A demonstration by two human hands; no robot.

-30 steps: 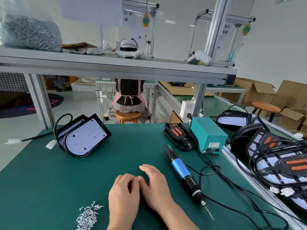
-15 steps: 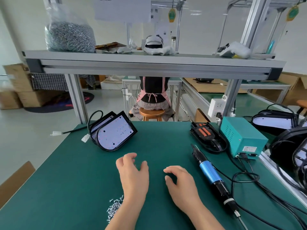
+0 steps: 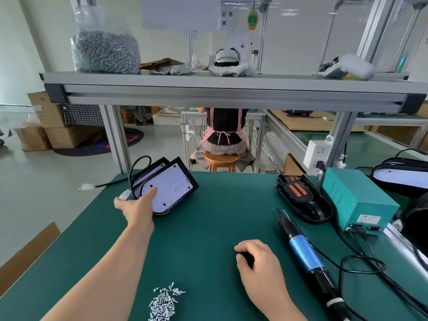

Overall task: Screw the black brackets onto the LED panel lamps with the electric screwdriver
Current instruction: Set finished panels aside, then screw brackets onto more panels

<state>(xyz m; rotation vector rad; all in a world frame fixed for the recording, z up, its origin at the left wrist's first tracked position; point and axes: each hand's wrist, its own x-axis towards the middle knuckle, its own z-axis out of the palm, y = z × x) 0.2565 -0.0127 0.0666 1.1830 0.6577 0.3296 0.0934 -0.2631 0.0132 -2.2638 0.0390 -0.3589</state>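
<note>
Two black-framed LED panel lamps [image 3: 172,185] lean together at the far left of the green bench, white faces toward me. My left hand [image 3: 136,205] reaches out to the front lamp, with fingers on its near left edge and white face. My right hand [image 3: 257,258] rests palm down on the mat, fingers loosely curled, holding nothing. The electric screwdriver [image 3: 303,253], blue-bodied, lies on the mat just right of my right hand, tip toward me. A pile of small silver screws [image 3: 164,304] lies near the front edge. A black bracket with orange inserts [image 3: 298,193] lies at the far right.
A teal power box [image 3: 356,200] with black cables stands at the right, with more lamps [image 3: 403,174] beyond it. An aluminium shelf [image 3: 231,91] overhead carries a bag of screws [image 3: 105,49]. A person sits on a stool [image 3: 222,161] behind the bench.
My left hand has left the middle of the mat and stretched forward and left onto the front lamp. My right hand stayed near the screwdriver. The view has swung left.
</note>
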